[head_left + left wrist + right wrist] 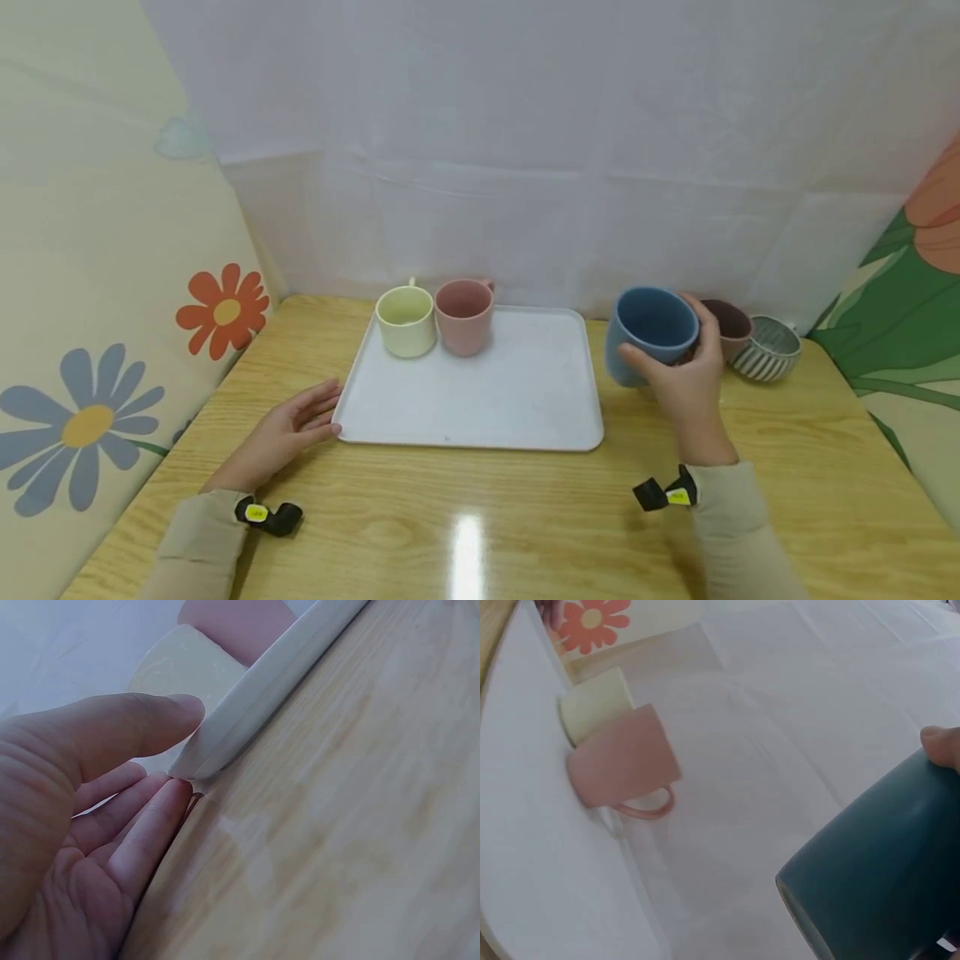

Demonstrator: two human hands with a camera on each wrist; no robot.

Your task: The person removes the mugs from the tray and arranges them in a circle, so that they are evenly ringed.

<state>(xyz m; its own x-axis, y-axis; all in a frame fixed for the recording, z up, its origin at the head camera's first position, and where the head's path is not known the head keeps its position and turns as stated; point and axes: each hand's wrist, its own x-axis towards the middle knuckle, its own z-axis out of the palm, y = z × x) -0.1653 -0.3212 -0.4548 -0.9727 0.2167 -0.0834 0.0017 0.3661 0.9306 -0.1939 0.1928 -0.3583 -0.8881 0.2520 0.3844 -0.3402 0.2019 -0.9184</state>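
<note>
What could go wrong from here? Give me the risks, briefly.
1. The right grip holds the blue cup around its side, off the table, so the cup could slip and drop.
2. The pink mug and yellow mug stand close together; a bump to one might knock the other.
3. The left grip touches the near left corner of the tray; a push there could shift both mugs.

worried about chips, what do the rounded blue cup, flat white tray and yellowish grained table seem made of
Rounded blue cup: probably ceramic, satin; soft sheen. Flat white tray: likely plastic, smooth; evenly rounded corners. Yellowish grained table: wood or laminate, glossy; streaky grain, bright reflection.
</note>
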